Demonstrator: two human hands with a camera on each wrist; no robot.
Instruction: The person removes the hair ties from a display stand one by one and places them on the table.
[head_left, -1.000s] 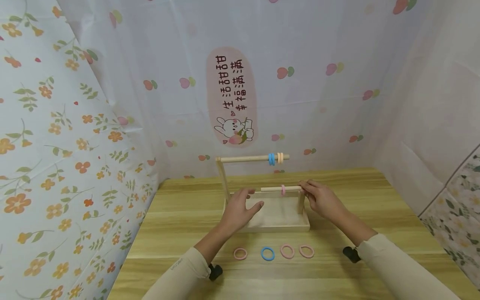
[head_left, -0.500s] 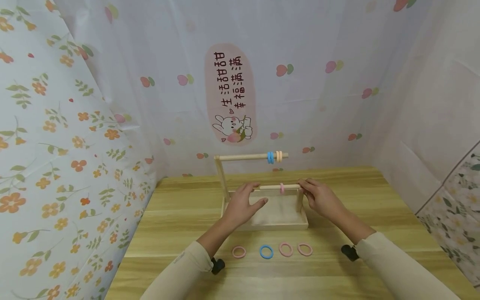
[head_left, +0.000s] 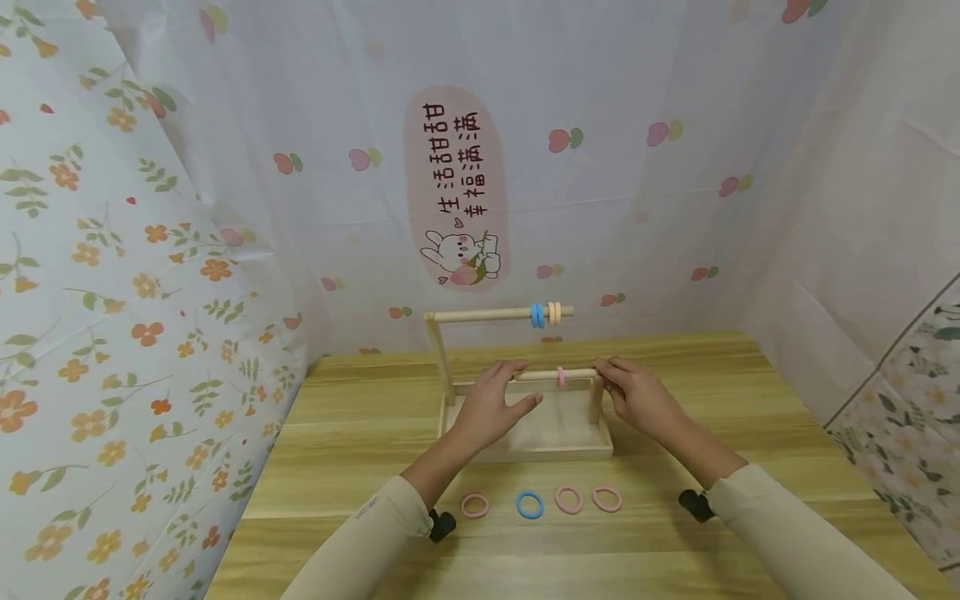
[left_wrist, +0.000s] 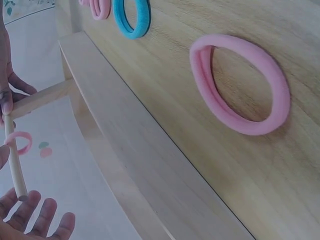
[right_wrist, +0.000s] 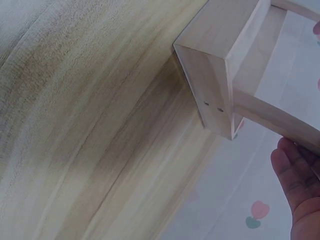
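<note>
Pink hair tie [head_left: 560,377] sits on lower rod [head_left: 536,376] btwn the hands: R hand [head_left: 637,397] grips rod's supported end, L hand [head_left: 487,408], fingers spread wide, by free tip. Prob. light, soft, stretchy, not fragile; best pinched at hanging edge, w/ rod steadied.

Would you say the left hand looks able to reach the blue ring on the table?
Probably yes: the left hand is open, and nothing covers the blue ring lying on the table.
</note>
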